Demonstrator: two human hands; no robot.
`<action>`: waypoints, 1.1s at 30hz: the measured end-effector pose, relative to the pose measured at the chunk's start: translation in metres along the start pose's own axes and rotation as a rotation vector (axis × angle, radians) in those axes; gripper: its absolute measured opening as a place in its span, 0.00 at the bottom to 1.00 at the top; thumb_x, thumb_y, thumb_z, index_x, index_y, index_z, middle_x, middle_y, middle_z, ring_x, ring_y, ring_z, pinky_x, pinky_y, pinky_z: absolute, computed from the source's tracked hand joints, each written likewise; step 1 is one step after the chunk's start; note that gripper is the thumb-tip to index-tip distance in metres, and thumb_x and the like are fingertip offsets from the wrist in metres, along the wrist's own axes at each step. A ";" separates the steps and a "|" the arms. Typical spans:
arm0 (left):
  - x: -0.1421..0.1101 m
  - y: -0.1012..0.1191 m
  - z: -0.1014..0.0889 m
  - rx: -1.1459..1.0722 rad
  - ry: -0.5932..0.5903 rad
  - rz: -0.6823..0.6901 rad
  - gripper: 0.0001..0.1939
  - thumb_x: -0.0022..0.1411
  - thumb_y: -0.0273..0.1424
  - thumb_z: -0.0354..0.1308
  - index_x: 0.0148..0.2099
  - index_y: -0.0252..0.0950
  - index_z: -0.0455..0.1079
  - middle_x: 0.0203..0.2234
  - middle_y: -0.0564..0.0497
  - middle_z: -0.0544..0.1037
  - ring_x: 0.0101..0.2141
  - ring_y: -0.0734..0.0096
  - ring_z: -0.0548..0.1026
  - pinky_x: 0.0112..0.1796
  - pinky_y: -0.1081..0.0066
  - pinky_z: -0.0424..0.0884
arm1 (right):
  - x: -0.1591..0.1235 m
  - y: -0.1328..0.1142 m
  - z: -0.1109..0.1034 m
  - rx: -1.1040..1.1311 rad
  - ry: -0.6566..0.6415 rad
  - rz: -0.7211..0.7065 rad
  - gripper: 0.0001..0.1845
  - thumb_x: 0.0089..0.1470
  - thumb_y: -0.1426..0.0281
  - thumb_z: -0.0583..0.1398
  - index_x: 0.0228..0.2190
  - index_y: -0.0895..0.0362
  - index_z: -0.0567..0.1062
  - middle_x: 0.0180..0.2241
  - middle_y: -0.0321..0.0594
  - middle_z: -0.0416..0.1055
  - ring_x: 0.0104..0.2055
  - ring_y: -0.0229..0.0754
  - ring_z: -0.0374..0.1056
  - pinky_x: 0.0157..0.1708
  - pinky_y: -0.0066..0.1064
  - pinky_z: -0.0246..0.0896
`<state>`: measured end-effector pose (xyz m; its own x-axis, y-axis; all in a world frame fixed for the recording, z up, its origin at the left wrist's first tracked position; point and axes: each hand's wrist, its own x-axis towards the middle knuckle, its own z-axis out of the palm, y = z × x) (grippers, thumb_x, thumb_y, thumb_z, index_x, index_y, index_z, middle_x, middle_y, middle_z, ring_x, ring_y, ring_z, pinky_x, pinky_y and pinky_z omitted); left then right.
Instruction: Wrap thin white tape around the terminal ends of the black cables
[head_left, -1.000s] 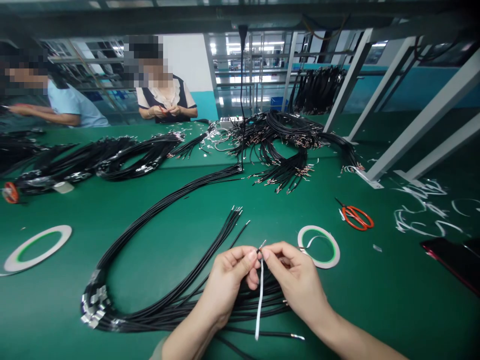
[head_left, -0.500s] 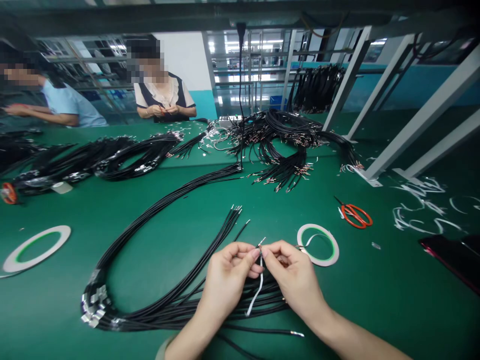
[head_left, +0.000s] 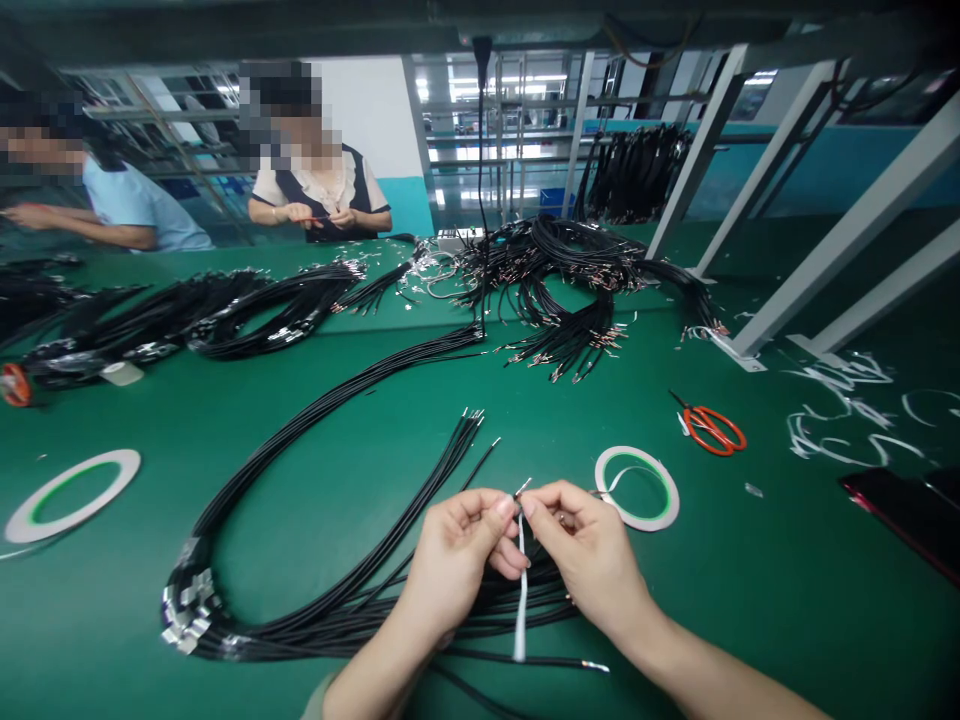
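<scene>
Because your left hand and right hand are both clenched in a tight pinch, the thin black wire sits gripped between your fingertips, its bare metal tip poking up just above them. A soft white tape strip dangles below the pinch, over the black wire bundle under your wrists. That wire should be light and limp, so hold it close to the tip or it may flop; the tape looks thin and flimsy. A tape roll lies just beyond your right hand. No label or writing is readable.
</scene>
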<state>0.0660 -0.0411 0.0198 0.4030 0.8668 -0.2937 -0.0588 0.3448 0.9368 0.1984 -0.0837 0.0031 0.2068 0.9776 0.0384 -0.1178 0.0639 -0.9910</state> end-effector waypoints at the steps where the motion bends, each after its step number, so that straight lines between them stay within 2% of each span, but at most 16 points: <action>1: 0.000 0.000 0.000 -0.016 -0.005 -0.011 0.15 0.54 0.38 0.64 0.27 0.30 0.70 0.13 0.51 0.75 0.15 0.77 0.72 0.19 0.80 0.69 | 0.000 -0.001 0.000 0.007 -0.001 -0.001 0.10 0.57 0.65 0.60 0.29 0.58 0.76 0.24 0.36 0.75 0.25 0.37 0.68 0.26 0.26 0.62; 9: -0.001 0.004 -0.005 -0.158 -0.097 -0.094 0.14 0.57 0.35 0.62 0.25 0.30 0.71 0.13 0.54 0.72 0.13 0.84 0.65 0.18 0.83 0.62 | 0.001 -0.002 -0.002 0.020 -0.056 0.056 0.11 0.57 0.64 0.60 0.29 0.59 0.76 0.24 0.37 0.75 0.26 0.38 0.69 0.27 0.27 0.63; 16: 0.000 0.004 -0.007 -0.151 -0.129 -0.099 0.14 0.58 0.35 0.61 0.26 0.30 0.70 0.12 0.55 0.71 0.12 0.84 0.64 0.19 0.82 0.62 | 0.005 -0.002 -0.004 -0.013 -0.045 0.066 0.11 0.55 0.64 0.62 0.28 0.60 0.77 0.24 0.37 0.74 0.25 0.36 0.67 0.27 0.26 0.61; 23: 0.001 0.004 -0.001 0.032 -0.034 0.036 0.13 0.56 0.39 0.62 0.30 0.32 0.69 0.15 0.52 0.75 0.17 0.74 0.72 0.23 0.76 0.70 | 0.007 0.000 -0.003 -0.024 -0.014 0.034 0.11 0.55 0.64 0.62 0.28 0.59 0.77 0.23 0.36 0.74 0.25 0.37 0.67 0.26 0.26 0.63; 30: -0.001 -0.001 -0.002 0.216 0.042 0.187 0.10 0.60 0.37 0.58 0.35 0.34 0.70 0.14 0.56 0.70 0.17 0.77 0.67 0.22 0.78 0.64 | 0.006 0.000 -0.005 -0.099 -0.012 -0.028 0.11 0.56 0.65 0.60 0.33 0.59 0.79 0.26 0.38 0.74 0.28 0.39 0.68 0.28 0.27 0.62; 33: -0.002 -0.002 -0.002 0.267 0.061 0.237 0.09 0.62 0.36 0.57 0.35 0.35 0.69 0.17 0.56 0.70 0.20 0.76 0.69 0.24 0.77 0.65 | 0.005 0.000 -0.004 -0.127 -0.003 -0.068 0.11 0.57 0.65 0.60 0.33 0.58 0.80 0.27 0.38 0.75 0.29 0.40 0.69 0.29 0.28 0.62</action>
<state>0.0633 -0.0427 0.0179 0.3510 0.9341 -0.0654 0.0997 0.0322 0.9945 0.2035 -0.0800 0.0026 0.2069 0.9726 0.1061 0.0207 0.1041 -0.9944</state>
